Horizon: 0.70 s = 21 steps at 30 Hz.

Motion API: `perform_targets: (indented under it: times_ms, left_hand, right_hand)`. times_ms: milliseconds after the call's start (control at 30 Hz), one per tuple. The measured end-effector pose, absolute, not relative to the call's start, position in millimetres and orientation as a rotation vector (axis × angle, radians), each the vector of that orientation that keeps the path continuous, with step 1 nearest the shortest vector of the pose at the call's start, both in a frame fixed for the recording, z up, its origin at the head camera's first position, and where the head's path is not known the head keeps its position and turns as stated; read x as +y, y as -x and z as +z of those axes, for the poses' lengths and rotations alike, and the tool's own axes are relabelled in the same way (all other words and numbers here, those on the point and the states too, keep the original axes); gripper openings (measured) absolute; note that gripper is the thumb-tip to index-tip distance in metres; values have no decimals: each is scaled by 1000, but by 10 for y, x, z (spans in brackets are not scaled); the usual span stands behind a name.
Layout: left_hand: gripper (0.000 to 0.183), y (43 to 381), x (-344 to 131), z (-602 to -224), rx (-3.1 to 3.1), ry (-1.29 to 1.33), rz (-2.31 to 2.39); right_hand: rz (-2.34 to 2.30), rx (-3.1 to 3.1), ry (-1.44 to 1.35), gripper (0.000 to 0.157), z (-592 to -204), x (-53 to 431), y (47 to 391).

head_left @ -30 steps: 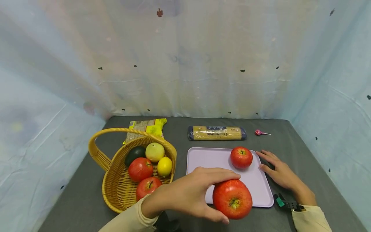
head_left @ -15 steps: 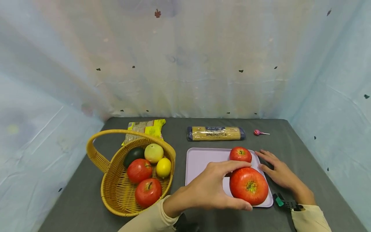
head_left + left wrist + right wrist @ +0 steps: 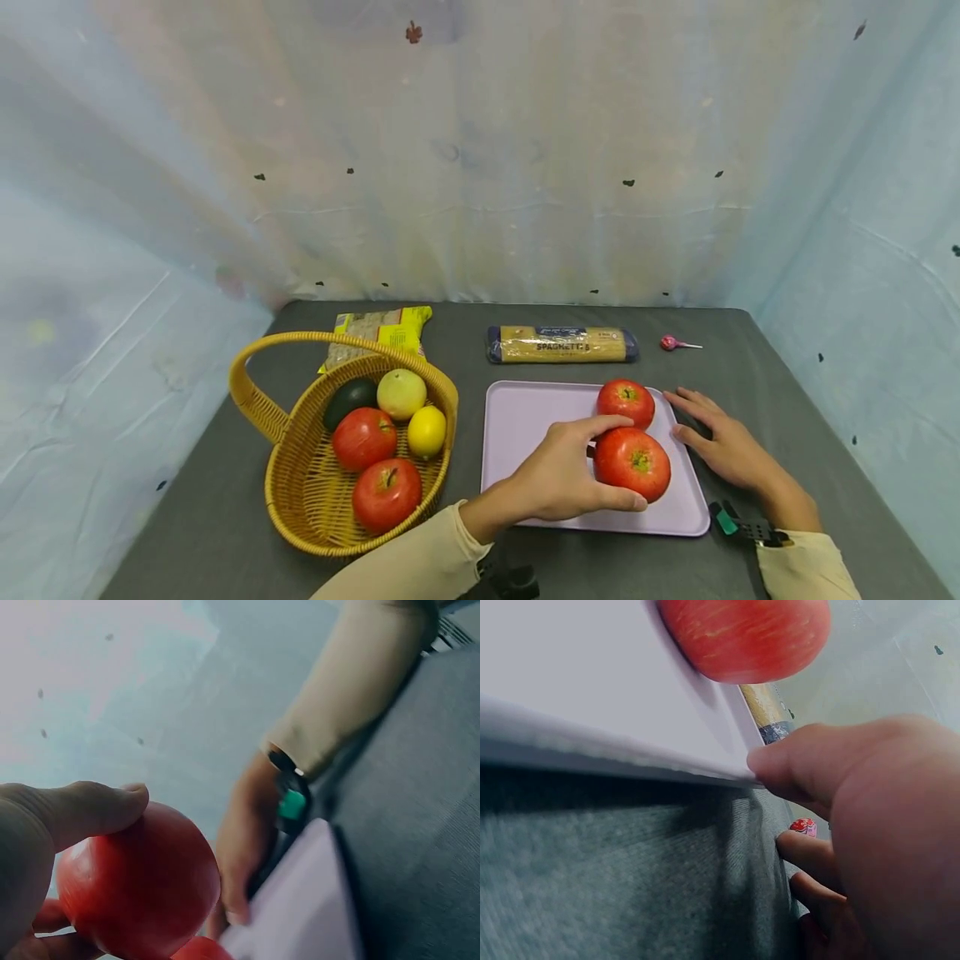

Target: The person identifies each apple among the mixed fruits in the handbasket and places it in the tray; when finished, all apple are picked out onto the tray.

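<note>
Our left hand (image 3: pixel 564 472) grips 1 red apple (image 3: pixel 634 464) above the lilac tray (image 3: pixel 536 410), whose edge our right hand (image 3: pixel 726 448) touches, fingers loosely extended.

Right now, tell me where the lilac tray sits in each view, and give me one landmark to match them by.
Head: the lilac tray is right of centre, in the lower half.
Left wrist: only part of the lilac tray shows, at the bottom, right of centre.
Right wrist: the lilac tray fills the upper left, cut off by the frame.
Shared landmark: the right hand, at the tray's edge in all three.
</note>
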<state>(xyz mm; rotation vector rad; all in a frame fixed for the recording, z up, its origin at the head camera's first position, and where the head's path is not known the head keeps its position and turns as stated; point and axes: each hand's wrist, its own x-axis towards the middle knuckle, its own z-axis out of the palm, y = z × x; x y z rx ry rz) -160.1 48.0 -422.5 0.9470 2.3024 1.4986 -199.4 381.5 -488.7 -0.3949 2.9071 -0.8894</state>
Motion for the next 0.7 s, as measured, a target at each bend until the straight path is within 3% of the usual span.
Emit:
perform_targets:
  times_ms: [467, 700]
  left_hand:
    - [82, 1760, 656, -4775, 2397, -870, 1390]
    - [82, 1739, 703, -4875, 2374, -850, 1394]
  right_hand:
    - [-903, 2929, 429, 61, -4895, 3809, 1997]
    - [-892, 2933, 428, 61, -4893, 3808, 1996]
